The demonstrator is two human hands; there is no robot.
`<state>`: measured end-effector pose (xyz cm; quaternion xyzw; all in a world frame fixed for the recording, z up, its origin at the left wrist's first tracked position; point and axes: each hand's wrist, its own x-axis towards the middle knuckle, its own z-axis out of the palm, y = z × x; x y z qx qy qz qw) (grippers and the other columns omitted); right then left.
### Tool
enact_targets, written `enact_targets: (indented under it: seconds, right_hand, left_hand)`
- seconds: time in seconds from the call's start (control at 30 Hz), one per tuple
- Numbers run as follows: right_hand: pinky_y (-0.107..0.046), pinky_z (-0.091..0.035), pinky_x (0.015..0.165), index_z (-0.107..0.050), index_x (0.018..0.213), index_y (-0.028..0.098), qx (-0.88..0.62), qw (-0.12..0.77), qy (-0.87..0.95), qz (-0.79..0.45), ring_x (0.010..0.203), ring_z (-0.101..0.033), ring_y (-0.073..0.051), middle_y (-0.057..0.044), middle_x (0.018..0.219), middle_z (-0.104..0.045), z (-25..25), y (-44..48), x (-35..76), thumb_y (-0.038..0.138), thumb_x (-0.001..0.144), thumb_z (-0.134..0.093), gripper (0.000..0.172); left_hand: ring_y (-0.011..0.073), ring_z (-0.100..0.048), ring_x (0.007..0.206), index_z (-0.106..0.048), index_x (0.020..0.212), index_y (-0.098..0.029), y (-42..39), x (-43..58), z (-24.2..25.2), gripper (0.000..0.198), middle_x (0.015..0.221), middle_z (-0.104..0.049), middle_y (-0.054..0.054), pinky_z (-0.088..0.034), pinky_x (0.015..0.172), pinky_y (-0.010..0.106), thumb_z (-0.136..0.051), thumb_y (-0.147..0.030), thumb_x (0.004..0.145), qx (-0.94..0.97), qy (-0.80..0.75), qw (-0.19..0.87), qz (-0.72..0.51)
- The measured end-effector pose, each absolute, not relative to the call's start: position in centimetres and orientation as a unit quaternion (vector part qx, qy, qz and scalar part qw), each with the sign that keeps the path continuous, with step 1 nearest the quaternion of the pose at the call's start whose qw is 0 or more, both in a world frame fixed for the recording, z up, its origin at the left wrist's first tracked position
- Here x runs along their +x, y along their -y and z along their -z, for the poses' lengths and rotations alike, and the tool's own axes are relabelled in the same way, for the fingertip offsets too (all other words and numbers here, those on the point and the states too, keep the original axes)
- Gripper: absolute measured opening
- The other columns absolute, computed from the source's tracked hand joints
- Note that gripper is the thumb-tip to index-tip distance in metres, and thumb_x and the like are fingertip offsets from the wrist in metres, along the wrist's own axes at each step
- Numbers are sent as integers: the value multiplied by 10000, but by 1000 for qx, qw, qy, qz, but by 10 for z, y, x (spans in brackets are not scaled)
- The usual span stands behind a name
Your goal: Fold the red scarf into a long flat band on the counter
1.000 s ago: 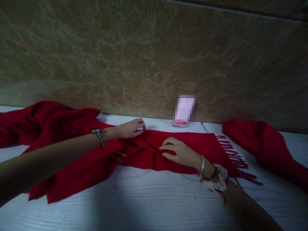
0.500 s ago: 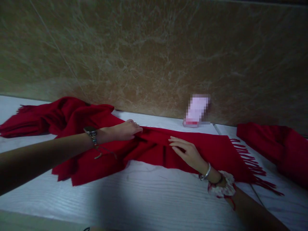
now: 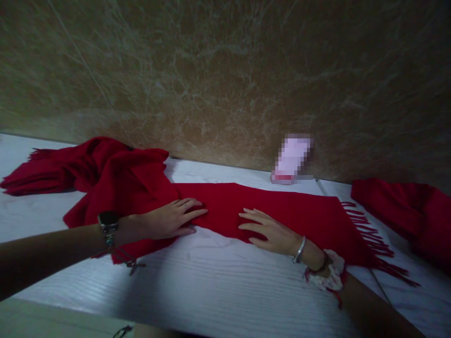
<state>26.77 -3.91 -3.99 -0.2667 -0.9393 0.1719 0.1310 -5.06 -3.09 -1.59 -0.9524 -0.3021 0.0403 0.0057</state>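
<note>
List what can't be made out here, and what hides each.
Head view: patches of the fringed red cloth under the left grip and right grip, covered by them.
Head view: rest of the red bundle at right, cut off by the frame edge.
Head view: details of the pink object, hidden by pixelation.
Head view: display of the watch, too dark to read.

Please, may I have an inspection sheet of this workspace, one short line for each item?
Surface: white wood-grain worktop.
Job's things: red fabric scarf, flat and fringed toward its right end.
Clutter: pink rectangular object, pixelated, behind the scarf; bunched red fabric at far right.
Hands: left hand and right hand open, palms down over the scarf, fingers extended.
Cables: none identifiable; thin dark loop at bottom edge unclear.
Surroundings: brown marbled wall behind.
</note>
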Motion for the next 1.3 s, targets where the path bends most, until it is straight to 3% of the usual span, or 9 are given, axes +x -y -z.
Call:
enact_targets:
  seconds: [0.1, 0.23, 0.3, 0.43, 0.53, 0.67, 0.8, 1.03, 1.3]
  right_hand:
    - [-479, -254, 1044, -506, 1234, 215, -260, 105, 951, -129, 1298, -284, -215, -104, 1349, -442, 52, 38, 269, 219, 835, -472, 401]
    - [-481, -247, 1043, -538, 1204, 230, -250, 103, 957, -108, 1300, -279, -205, -99, 1354, -436, 59, 36, 271, 196, 862, -407, 368]
    - [-472, -261, 1039, -552, 1190, 211, -243, 109, 958, -111, 1294, -293, -207, -107, 1341, -450, 59, 35, 271, 194, 866, -398, 359]
    - [-474, -275, 1034, -562, 1176, 225, -238, 140, 953, -126, 1278, -326, -198, -87, 1303, -497, 61, 34, 272, 209, 871, -399, 346]
    - [-480, -268, 1035, -557, 1180, 262, -246, 151, 948, -132, 1278, -324, -197, -58, 1293, -512, 63, 35, 272, 212, 867, -413, 348]
    - [-495, -240, 1040, -547, 1186, 300, -241, 134, 950, -144, 1299, -279, -203, -39, 1318, -487, 61, 35, 273, 227, 865, -433, 349]
    - [-517, -228, 1036, -544, 1189, 306, -243, 124, 952, -140, 1307, -255, -216, -47, 1323, -481, 57, 37, 272, 232, 867, -436, 347]
    - [-539, -200, 1035, -547, 1184, 313, -239, 99, 956, -138, 1313, -227, -235, -52, 1339, -462, 53, 38, 272, 214, 849, -473, 357]
    - [-563, -193, 1026, -569, 1158, 313, -236, 111, 954, -145, 1314, -223, -251, -48, 1337, -463, 54, 38, 272, 206, 843, -483, 344]
  left_hand:
    - [233, -379, 1210, -381, 1308, -185, 22, -72, 26, 455, 1320, -421, 119, -339, 977, 360, -472, -239, 866, -950, 313, 4, -16]
    - [185, -501, 1037, -514, 1179, -209, 4, -97, 14, 430, 1153, -529, 76, -398, 885, 291, -437, -29, 797, -935, 351, 43, -25]
    - [171, -525, 948, -562, 1103, -198, -3, -108, 7, 403, 1039, -566, 66, -407, 834, 284, -367, 5, 814, -934, 348, 75, -41]
    - [176, -505, 976, -552, 1120, -186, -4, -120, 1, 472, 1060, -572, 68, -384, 844, 312, -259, 41, 828, -926, 343, 128, -99]
    - [200, -522, 971, -556, 1130, -203, 2, -116, -4, 463, 1083, -586, 80, -380, 855, 335, -357, 20, 776, -932, 316, 105, -145]
    - [234, -476, 1065, -511, 1191, -213, 13, -88, -14, 436, 1161, -543, 96, -308, 949, 387, -514, -149, 761, -948, 298, 49, -105]
    - [226, -478, 1081, -515, 1183, -209, 22, -48, -6, 372, 1188, -527, 103, -332, 938, 354, -525, -261, 815, -969, 231, 8, -85]
    - [179, -584, 868, -562, 1059, -186, 20, -17, 5, 305, 1040, -601, 95, -446, 724, 269, -399, -36, 849, -969, 207, 69, -119]
    - [208, -570, 970, -498, 1167, -224, 30, -16, 0, 404, 1150, -563, 106, -452, 736, 289, -438, -35, 815, -965, 215, 69, -131]
